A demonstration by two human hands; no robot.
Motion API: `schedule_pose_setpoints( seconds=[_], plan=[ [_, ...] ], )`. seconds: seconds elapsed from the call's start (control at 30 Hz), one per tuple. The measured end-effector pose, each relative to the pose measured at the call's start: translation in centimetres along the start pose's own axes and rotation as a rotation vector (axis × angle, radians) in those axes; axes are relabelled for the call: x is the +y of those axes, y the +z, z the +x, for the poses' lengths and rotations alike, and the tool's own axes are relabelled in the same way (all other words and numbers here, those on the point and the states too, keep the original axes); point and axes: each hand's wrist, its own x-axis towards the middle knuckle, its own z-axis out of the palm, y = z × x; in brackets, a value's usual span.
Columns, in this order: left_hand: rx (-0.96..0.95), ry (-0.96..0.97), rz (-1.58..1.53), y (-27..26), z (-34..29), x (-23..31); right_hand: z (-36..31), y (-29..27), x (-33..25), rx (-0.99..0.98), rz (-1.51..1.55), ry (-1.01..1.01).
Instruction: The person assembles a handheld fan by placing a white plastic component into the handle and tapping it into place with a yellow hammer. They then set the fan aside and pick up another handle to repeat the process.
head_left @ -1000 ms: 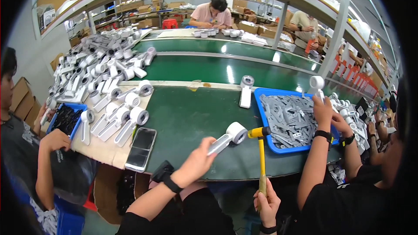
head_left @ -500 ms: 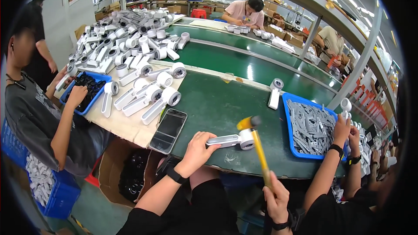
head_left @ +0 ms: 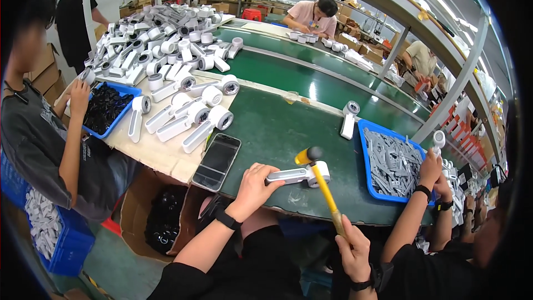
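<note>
A white handheld fan [head_left: 287, 176] with a grey strip along its handle lies on the green worktop. My left hand [head_left: 254, 188] grips the end of its handle, fingers on top and thumb along the near side. In my closed right hand [head_left: 355, 249] is a mallet [head_left: 326, 190] with a yellow shaft and a yellow-and-black head. The mallet head is raised and appears over the fan's round end, partly hiding it. I cannot tell whether they touch. A dark phone [head_left: 217, 161] lies left of my left hand.
Similar fans [head_left: 191, 122] lie on the board at left, before a large pile [head_left: 161, 44]. A blue tray [head_left: 363, 180] of grey strips stands at right, near a lone fan [head_left: 348, 120]. Co-workers sit close on both sides; the left one reaches by a blue tray [head_left: 136, 90] of black parts.
The mallet head has shifted slightly left, still above the fan. My left hand keeps its hold on the fan. The left co-worker's hand has moved up off the black parts.
</note>
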Motion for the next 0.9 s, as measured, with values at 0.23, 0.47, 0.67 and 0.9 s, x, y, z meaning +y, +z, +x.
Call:
schedule_pose_setpoints(
  seconds=[0.23, 0.47, 0.67, 0.9],
  plan=[
    [-0.019, -0.114, -0.009, -0.8, -0.9, -0.9, 0.6, -0.2, 0.3, -0.125, -0.024, 0.098],
    [-0.035, -0.145, 0.094, -1.5, -0.7, -0.1, 1.4, 0.9, -1.2, -0.210, -0.044, 0.120],
    [-0.036, -0.131, 0.141, -1.3, -0.6, -0.2, 1.0, 1.6, -1.3, 0.020, 0.087, -0.071],
    [0.000, -0.132, 0.186, -1.1, -0.8, -0.3, 1.2, 1.3, -1.6, -0.119, -0.012, 0.003]
  ],
)
